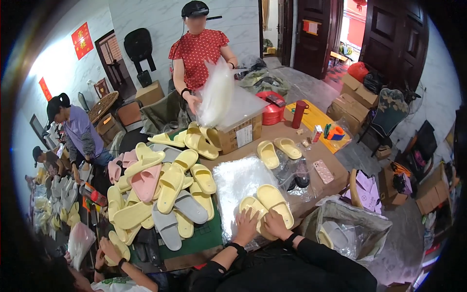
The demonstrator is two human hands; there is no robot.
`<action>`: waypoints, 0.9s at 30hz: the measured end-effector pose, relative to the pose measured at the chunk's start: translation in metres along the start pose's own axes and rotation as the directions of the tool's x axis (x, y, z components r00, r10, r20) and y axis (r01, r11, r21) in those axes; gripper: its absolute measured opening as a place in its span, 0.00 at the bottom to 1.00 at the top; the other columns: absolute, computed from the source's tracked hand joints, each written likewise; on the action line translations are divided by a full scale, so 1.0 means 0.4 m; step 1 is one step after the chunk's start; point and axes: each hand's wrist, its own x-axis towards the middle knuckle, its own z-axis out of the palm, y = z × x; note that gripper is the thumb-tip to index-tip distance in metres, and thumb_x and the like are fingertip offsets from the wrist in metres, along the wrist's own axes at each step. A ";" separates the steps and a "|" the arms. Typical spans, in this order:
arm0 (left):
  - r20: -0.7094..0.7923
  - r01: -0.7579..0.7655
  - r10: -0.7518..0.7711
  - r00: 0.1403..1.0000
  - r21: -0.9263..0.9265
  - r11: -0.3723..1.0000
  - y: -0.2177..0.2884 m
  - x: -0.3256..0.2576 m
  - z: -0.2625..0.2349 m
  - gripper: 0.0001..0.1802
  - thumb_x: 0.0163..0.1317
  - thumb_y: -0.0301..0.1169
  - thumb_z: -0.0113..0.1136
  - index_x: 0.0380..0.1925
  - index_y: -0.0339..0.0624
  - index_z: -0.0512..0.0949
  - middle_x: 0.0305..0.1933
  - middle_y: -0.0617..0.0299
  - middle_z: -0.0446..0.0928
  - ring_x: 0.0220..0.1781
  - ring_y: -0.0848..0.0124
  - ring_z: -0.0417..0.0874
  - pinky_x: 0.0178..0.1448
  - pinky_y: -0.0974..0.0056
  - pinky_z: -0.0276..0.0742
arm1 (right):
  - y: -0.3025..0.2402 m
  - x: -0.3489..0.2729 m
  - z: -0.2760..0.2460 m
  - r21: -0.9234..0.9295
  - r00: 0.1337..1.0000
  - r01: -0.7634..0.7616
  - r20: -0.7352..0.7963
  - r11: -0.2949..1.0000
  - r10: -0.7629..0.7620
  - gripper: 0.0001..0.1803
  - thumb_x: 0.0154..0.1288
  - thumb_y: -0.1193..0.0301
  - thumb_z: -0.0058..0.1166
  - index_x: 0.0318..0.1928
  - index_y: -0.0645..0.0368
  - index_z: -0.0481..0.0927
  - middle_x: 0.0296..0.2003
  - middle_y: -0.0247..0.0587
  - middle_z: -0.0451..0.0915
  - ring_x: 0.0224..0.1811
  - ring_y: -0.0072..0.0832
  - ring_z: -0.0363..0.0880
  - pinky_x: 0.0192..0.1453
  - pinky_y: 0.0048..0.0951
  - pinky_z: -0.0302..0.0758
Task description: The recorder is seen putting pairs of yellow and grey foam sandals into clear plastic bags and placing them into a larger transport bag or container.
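Side by side, a pair of pale yellow slippers lies with the toes away from me, partly over a stack of clear plastic bags (238,177). My left hand (246,228) closes on the heel end of the left slipper (250,204), its fingers over the edge. My right hand (276,225) grips the heel of the right slipper (275,199); its fingertips are partly hidden. Just beyond, another yellow slipper pair (278,153) rests on the brown table top. To the left rises a heap of yellow, pink and grey slippers (170,187).
Across the table a person in red (199,58) holds a filled clear bag (216,95) over a cardboard box (241,134). At lower left another person's hand (111,250) touches a slipper. Right of me stands a lined sack (355,214). A phone (323,171) and red flask (299,115) lie beyond.
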 end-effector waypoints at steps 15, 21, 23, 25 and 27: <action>0.038 -0.143 0.152 0.988 -0.184 0.972 0.026 -0.018 -0.018 0.29 0.56 0.30 0.50 0.60 0.55 0.61 0.64 0.55 0.55 0.66 0.51 0.51 0.66 0.43 0.43 | 0.053 0.008 0.157 -0.112 0.995 0.019 0.096 0.994 -0.008 0.23 0.47 0.72 0.53 0.47 0.64 0.70 0.51 0.63 0.64 0.54 0.52 0.63 0.52 0.46 0.62; 0.004 0.282 -0.282 0.959 -0.028 0.959 0.007 -0.035 -0.026 0.41 0.50 0.29 0.54 0.65 0.44 0.47 0.66 0.39 0.37 0.66 0.43 0.49 0.68 0.48 0.44 | 0.009 0.046 0.106 0.055 0.983 -0.165 0.090 0.985 0.160 0.18 0.44 0.68 0.55 0.36 0.66 0.73 0.37 0.56 0.69 0.40 0.50 0.69 0.41 0.46 0.66; -0.031 0.219 -0.269 0.963 -0.496 0.840 -0.019 -0.034 -0.013 0.44 0.49 0.23 0.53 0.65 0.40 0.42 0.66 0.34 0.32 0.66 0.42 0.49 0.66 0.54 0.52 | 0.001 0.051 0.091 0.103 0.987 -0.163 0.020 0.981 0.162 0.19 0.44 0.69 0.55 0.37 0.67 0.71 0.36 0.58 0.69 0.38 0.49 0.70 0.40 0.46 0.67; 0.056 0.315 -0.366 0.929 -0.637 0.703 -0.018 -0.031 -0.003 0.43 0.48 0.21 0.52 0.65 0.40 0.43 0.66 0.34 0.34 0.65 0.42 0.51 0.65 0.56 0.56 | -0.010 0.051 0.088 0.155 0.970 -0.236 -0.016 0.959 0.242 0.20 0.45 0.68 0.55 0.39 0.67 0.70 0.37 0.59 0.69 0.40 0.51 0.69 0.42 0.48 0.67; 0.158 0.400 -0.443 0.883 -0.746 0.532 -0.031 -0.036 0.022 0.43 0.48 0.20 0.51 0.65 0.40 0.44 0.66 0.34 0.36 0.65 0.43 0.52 0.63 0.58 0.59 | -0.006 0.053 0.102 0.020 0.981 -0.193 -0.013 0.981 0.193 0.21 0.46 0.67 0.55 0.40 0.67 0.68 0.39 0.59 0.68 0.41 0.51 0.68 0.43 0.48 0.67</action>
